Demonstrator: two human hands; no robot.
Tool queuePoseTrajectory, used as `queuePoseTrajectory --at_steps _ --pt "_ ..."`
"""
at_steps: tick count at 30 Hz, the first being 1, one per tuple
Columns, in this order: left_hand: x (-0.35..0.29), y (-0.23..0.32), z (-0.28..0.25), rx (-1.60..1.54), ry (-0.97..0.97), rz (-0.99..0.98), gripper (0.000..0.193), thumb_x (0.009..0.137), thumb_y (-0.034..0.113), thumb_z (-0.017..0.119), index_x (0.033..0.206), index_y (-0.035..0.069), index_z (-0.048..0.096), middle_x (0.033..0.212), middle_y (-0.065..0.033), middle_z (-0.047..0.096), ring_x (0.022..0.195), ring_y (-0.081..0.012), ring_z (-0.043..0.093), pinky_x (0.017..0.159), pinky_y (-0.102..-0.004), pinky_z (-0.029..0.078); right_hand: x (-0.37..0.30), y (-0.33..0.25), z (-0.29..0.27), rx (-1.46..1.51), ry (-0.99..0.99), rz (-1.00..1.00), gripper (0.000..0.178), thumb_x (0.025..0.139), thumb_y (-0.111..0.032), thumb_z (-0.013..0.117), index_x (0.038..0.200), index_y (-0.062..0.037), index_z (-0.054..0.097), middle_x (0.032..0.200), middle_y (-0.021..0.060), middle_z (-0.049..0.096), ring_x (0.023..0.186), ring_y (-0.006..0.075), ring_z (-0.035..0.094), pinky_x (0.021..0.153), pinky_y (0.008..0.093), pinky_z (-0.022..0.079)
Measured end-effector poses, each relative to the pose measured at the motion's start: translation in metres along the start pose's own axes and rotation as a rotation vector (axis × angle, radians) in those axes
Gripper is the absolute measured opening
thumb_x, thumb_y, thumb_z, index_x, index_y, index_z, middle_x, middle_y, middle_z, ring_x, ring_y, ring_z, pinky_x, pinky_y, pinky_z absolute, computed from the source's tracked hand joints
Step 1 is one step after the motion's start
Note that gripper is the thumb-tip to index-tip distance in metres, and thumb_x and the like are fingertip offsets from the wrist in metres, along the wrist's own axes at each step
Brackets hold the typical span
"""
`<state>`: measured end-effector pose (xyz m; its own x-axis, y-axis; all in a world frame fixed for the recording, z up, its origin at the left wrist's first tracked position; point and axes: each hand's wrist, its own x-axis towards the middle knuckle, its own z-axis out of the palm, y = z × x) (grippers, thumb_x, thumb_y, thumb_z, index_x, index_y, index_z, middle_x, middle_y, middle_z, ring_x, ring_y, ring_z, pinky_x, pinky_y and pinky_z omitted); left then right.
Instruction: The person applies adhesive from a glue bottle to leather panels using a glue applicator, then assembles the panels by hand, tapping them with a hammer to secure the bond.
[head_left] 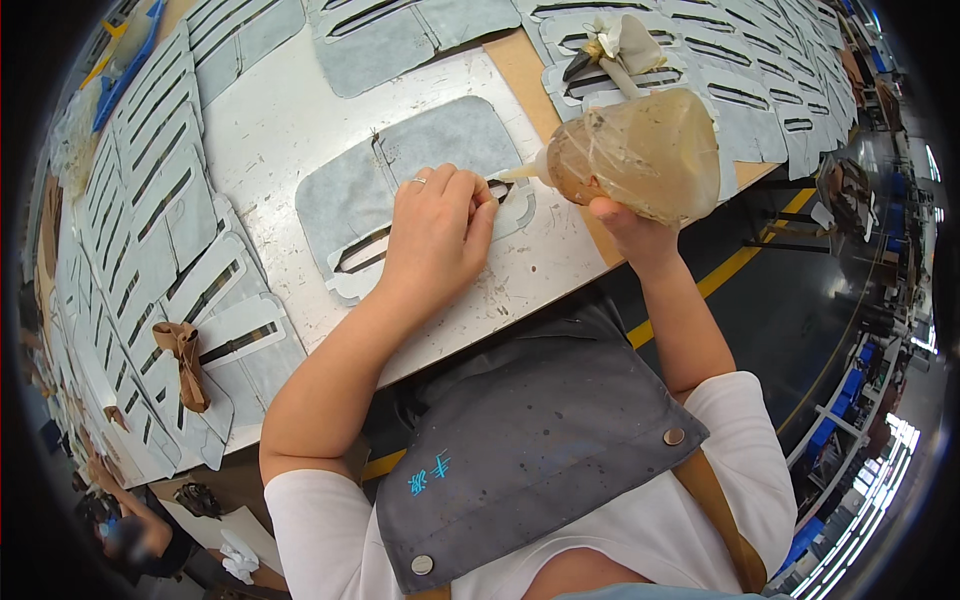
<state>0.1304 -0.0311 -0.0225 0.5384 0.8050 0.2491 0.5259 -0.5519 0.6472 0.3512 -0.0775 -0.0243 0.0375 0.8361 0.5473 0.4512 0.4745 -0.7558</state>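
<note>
In my right hand [640, 232] is a big translucent squeeze bottle [655, 150] of yellowish-brown liquid, wrapped in dirty tape and tilted on its side. Its narrow nozzle points left, with the tip at the dark slot of a grey fabric-like panel [345, 190] that lies on the white board. My left hand [440, 225], with a ring on one finger, rests over this slot. Its fingers are curled and pressed together close to the nozzle tip; what they pinch, if anything, is hidden. A white strip frames the slot along the panel's near edge.
Many similar slotted panels [150, 190] overlap on the left, and more [720, 60] lie at the far right. A crumpled brown paper piece [183, 365] sits on the left panels. A blue tray [130, 65] is at far left. Another person [140, 530] is at lower left.
</note>
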Motion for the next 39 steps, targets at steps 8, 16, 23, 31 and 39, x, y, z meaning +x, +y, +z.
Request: queuePoseTrajectory --at_steps 8,16,23,31,39 --pt "0.013 -0.002 -0.042 -0.164 -0.114 -0.223 0.033 0.086 0.011 0.063 0.117 0.003 0.055 0.104 -0.0127 0.061 0.096 -0.0254 0.059 0.088 -0.0368 0.044 0.034 -0.016 -0.062 0.842 0.546 0.445 0.066 0.086 -0.058 0.061 0.122 -0.0035 0.052 0.117 0.0161 0.059 0.074 0.0147 0.056 0.056 0.0255 0.044" --pt "0.035 -0.049 -0.094 0.148 -0.326 -0.508 0.043 0.08 0.021 0.071 0.116 0.004 0.055 0.097 -0.0134 0.06 0.09 -0.0244 0.059 0.081 -0.0325 0.046 0.036 -0.011 -0.056 1.067 0.539 0.524 0.07 0.086 -0.059 0.06 0.125 -0.0016 0.05 0.117 0.0234 0.059 0.061 0.013 0.049 0.052 0.0235 0.039" --pt "-0.013 -0.016 -0.082 -0.556 0.494 -0.427 0.022 0.092 0.021 0.062 0.09 -0.001 0.059 0.069 0.0001 0.054 0.063 -0.0089 0.05 0.059 -0.0255 0.041 0.03 -0.001 -0.028 0.962 0.309 0.583 0.064 0.085 -0.06 0.061 0.122 -0.0084 0.052 0.101 0.0105 0.064 0.075 0.0154 0.061 0.052 0.0258 0.046" --pt "-0.062 0.033 -0.11 -0.565 -0.728 -0.837 0.029 0.099 0.021 0.049 0.087 0.0 0.065 0.067 -0.0064 0.065 0.048 -0.0124 0.056 0.049 -0.0269 0.045 0.039 -0.006 0.006 0.803 0.185 0.535 0.061 0.084 -0.048 0.07 0.119 -0.0021 0.051 0.101 0.0077 0.061 0.078 0.0168 0.062 0.063 0.0292 0.05" --pt "0.0 -0.017 -0.041 0.126 0.063 0.01 0.013 0.086 0.008 0.062 0.098 0.004 0.061 0.096 -0.0112 0.058 0.094 -0.0292 0.054 0.081 -0.037 0.042 0.035 -0.008 0.027 0.651 0.178 0.462 0.054 0.083 -0.035 0.076 0.117 -0.0019 0.052 0.106 0.0066 0.06 0.092 0.0149 0.06 0.075 0.0304 0.052"
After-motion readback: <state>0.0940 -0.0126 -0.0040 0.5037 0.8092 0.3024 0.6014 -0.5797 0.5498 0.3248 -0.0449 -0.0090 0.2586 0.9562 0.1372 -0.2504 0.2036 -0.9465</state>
